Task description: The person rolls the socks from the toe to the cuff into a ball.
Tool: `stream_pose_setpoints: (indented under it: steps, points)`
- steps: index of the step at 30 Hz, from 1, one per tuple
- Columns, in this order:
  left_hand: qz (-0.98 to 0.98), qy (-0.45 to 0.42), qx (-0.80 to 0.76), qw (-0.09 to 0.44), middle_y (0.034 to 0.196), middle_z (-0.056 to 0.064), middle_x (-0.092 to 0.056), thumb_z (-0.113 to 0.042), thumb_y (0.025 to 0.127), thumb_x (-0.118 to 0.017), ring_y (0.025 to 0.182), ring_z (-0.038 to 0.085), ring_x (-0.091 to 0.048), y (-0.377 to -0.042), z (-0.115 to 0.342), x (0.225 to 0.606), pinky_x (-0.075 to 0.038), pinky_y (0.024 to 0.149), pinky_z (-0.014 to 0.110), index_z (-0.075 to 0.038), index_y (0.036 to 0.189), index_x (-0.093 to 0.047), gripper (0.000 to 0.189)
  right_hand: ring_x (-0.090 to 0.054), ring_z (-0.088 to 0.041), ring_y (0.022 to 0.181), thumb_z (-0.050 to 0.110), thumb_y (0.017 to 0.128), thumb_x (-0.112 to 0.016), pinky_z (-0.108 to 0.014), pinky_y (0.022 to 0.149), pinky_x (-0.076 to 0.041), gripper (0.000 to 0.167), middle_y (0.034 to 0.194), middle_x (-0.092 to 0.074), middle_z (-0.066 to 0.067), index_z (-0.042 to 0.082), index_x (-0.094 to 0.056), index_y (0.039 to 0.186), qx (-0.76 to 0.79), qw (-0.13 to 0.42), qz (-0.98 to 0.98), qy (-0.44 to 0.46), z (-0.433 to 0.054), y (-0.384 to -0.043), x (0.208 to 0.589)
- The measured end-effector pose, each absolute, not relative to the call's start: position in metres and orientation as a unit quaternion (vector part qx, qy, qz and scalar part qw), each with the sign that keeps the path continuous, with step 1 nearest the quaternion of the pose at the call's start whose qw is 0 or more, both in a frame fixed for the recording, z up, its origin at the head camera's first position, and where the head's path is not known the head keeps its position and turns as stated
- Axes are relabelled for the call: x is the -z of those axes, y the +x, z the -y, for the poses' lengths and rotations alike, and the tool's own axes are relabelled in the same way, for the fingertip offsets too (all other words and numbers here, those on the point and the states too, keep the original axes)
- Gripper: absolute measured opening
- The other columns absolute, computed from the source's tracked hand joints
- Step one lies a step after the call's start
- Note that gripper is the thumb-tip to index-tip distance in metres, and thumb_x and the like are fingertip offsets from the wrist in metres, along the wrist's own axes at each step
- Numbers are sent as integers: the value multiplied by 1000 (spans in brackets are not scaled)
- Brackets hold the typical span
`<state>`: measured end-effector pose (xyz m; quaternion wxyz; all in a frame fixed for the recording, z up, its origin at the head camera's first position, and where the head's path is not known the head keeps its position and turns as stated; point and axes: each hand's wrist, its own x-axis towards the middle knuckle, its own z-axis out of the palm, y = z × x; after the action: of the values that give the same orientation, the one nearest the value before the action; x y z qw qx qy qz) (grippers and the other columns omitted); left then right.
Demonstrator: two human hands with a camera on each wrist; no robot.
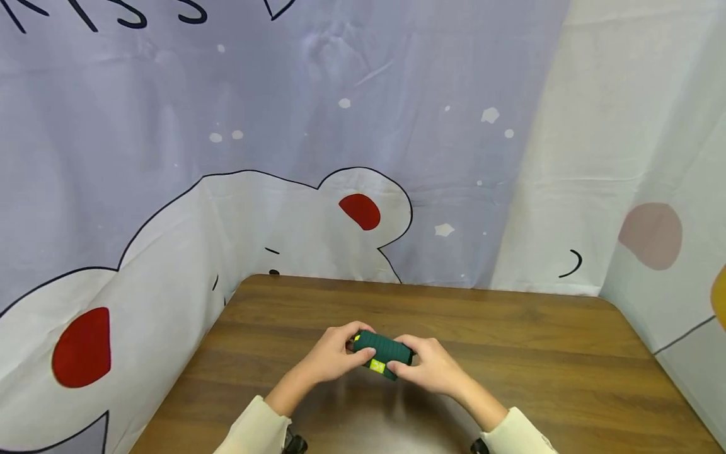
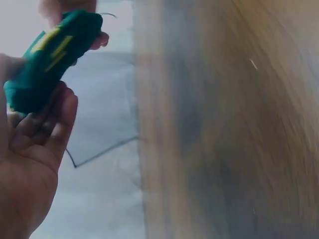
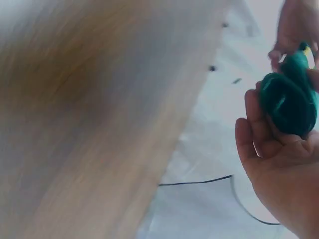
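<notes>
A yellow-marked dark green bundle is gripped at its ends by the left hand and the right hand; it is held above the wooden tabletop; behind, a printed cloth is hung.

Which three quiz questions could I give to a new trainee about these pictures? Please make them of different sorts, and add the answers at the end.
1. Multiple choice: what is the main colour of the held item?
a) red
b) dark green
c) white

2. True or false: only one hand holds it.

3. Short answer: which single view shows both the left sleeve and the right sleeve?

Key
1. b, with a small yellow patch on its side.
2. False: the left hand and the right hand both hold it.
3. The head view.
</notes>
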<state>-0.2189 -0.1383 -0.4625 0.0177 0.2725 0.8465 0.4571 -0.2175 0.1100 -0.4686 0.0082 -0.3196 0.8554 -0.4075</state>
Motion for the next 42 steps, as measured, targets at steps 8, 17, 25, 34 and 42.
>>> stream_pose_setpoints:
  steps: [8,17,25,34,42]
  points:
    - [-777,240,-582,-7,102,13,-67,-18,101,-64,79,11,-64,-201,122,436,-58,69,31,-2,128,-59,32,-66,-12,83,27,99,-66,-28,76,-53,28,90,-72,0,4,-69,115,550,110,-786,-258,-113,-194,443]
    - [-747,228,-624,32,87,6,-63,-24,101,-65,67,14,-59,-198,105,422,-55,60,26,3,121,-60,34,-70,-20,92,22,101,-61,-33,91,-51,31,94,-75,-18,-7,-65,112,664,202,-685,-221,-111,-166,434]
    - [-745,222,-627,39,74,1,-62,-30,103,-60,57,12,-58,-193,90,421,-55,56,29,-1,114,-65,31,-72,-24,87,20,105,-52,-33,90,-52,31,90,-75,-12,-6,-66,111,723,207,-636,-173,-109,-144,435]
    - [-722,253,-640,75,81,3,-65,-30,106,-54,65,12,-62,-192,82,428,-56,63,27,0,117,-64,33,-72,-20,89,13,105,-47,-31,90,-54,26,95,-75,-7,-5,-65,113,787,194,-559,-176,-108,-128,443]
    - [-726,265,-625,109,84,2,-66,-31,107,-53,69,9,-63,-195,73,434,-58,68,33,-3,120,-64,33,-72,-17,93,12,105,-49,-31,92,-55,26,97,-76,-7,-8,-63,113,787,179,-571,-152,-113,-124,452]
